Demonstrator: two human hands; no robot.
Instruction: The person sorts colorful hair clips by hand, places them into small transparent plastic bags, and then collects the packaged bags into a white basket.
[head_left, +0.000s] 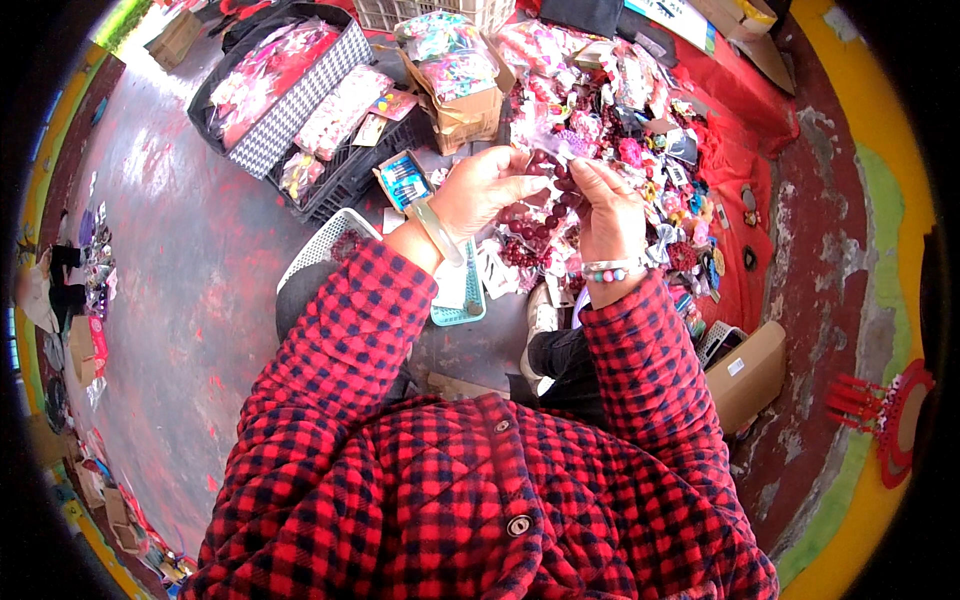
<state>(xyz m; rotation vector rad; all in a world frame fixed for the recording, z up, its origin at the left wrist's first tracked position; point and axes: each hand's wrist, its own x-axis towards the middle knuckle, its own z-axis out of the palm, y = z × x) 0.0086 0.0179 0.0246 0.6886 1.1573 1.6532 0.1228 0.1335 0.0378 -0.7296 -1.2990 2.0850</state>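
Note:
Between my two raised hands is a string of dark red beads (566,201), with a bit of clear wrapping near its top. My left hand (478,196) pinches it from the left with thumb and forefinger. On the other side, my right hand (612,218) grips it with closed fingers. Just beyond and below lies a heap of hair accessories (632,150), with flowers, ribbons and beads in red, pink and other colours. Whether the lower beads belong to the held string or to the heap, I cannot tell.
A teal plastic basket (457,316) and a white one (335,228) stand before me. Further left are a small blue box (405,180), a black crate (330,195), a houndstooth box (300,95) and a cardboard box (468,115) of packets. Red cloth (745,180) lies at right.

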